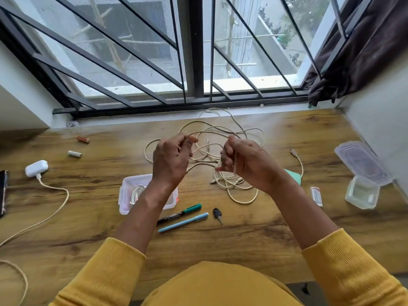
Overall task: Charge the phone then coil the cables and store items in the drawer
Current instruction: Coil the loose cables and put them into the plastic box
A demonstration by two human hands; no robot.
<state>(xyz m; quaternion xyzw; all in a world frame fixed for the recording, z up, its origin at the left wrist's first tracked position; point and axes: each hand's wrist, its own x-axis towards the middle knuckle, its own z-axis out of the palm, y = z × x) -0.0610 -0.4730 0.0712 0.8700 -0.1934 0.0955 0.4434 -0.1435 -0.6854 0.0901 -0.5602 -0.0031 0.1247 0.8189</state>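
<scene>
Cables [223,151]: beige tangle, centre frame on worktop [265,228], partly lifted | left hand [171,162]: raised, fingers curled, pinching a strand at its top | right hand [245,162]: raised, fist closed round strands | clear box [125,195]: under left wrist, holds a white coil | pens [183,217]: lower centre

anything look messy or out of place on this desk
Yes. The beige cables lie in a tangled heap mid-desk, strands held by the left hand and right hand. Two batteries lie loose at the far left, and the clear lid sits off its container.
</scene>
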